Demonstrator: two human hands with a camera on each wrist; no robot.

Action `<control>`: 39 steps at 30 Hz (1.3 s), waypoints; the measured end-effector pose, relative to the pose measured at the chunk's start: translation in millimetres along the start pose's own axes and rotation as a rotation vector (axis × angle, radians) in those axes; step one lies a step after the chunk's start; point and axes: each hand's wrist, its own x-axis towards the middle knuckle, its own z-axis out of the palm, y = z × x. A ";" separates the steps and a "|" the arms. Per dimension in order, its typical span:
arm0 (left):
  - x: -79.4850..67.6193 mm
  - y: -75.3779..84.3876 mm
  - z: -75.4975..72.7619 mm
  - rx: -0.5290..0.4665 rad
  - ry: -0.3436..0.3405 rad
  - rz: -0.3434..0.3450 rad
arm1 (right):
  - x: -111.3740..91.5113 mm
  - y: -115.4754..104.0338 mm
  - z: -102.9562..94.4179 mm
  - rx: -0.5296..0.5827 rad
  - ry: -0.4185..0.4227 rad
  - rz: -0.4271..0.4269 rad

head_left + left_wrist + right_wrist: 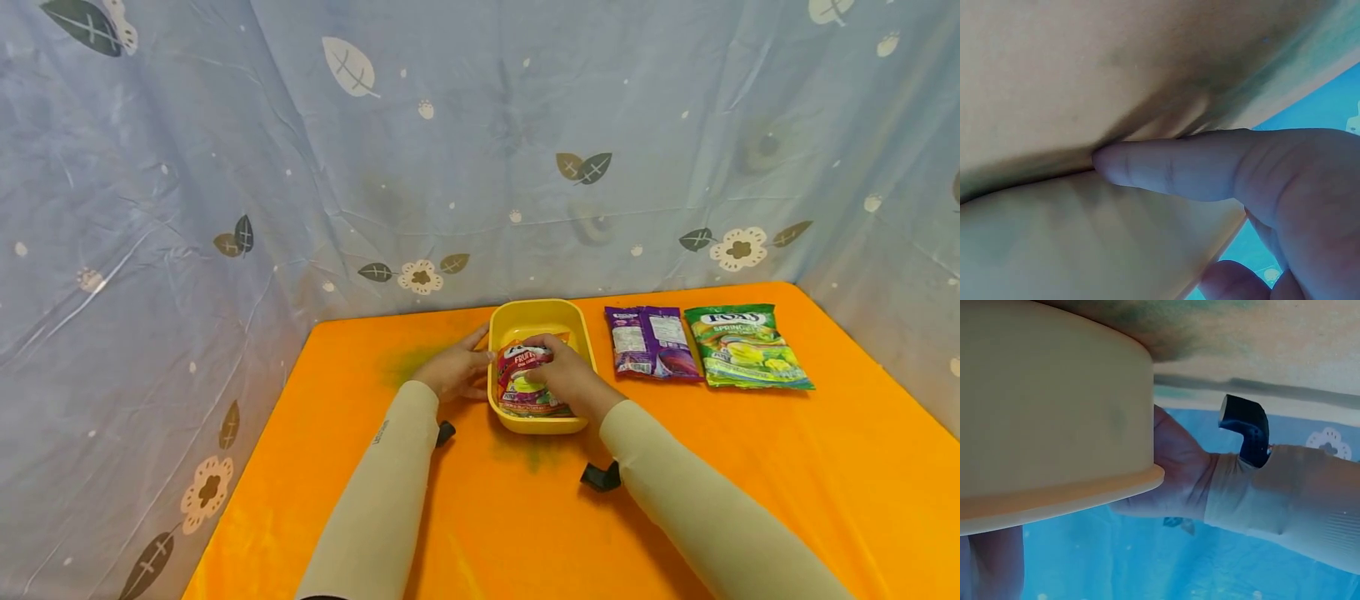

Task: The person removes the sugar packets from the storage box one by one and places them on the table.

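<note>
A yellow plastic tub (551, 425) stands on the orange table cover, and a red bag of fruit candy (521, 379) lies inside it. My right hand (572, 379) reaches over the tub's right side and pinches the bag between thumb and fingers. Against the tub's left wall rests my left hand (456, 368), its fingers extended along the outside. In the left wrist view a straight finger (1172, 165) touches low on the tub's wall (1104, 237). The right wrist view shows the tub's outer side (1054, 419) with the left hand (1179, 465) behind it.
To the right of the tub lie a purple candy bag (654, 343) and a green candy bag (747, 347), side by side. A blue-grey patterned curtain (480, 150) hangs behind and beside the orange table (510, 533).
</note>
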 end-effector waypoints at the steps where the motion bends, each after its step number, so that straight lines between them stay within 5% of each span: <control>1: -0.3 0.1 0.1 0.000 -0.001 0.000 | -0.3 0.1 0.1 0.001 -0.002 -0.006; 24: -1.6 -0.4 0.5 -0.015 -0.018 0.001 | -9.0 -3.9 0.2 0.029 0.027 -0.048; 39: -2.1 -0.1 -0.3 -0.014 -0.003 -0.003 | -6.4 1.3 -4.4 0.149 0.031 -0.091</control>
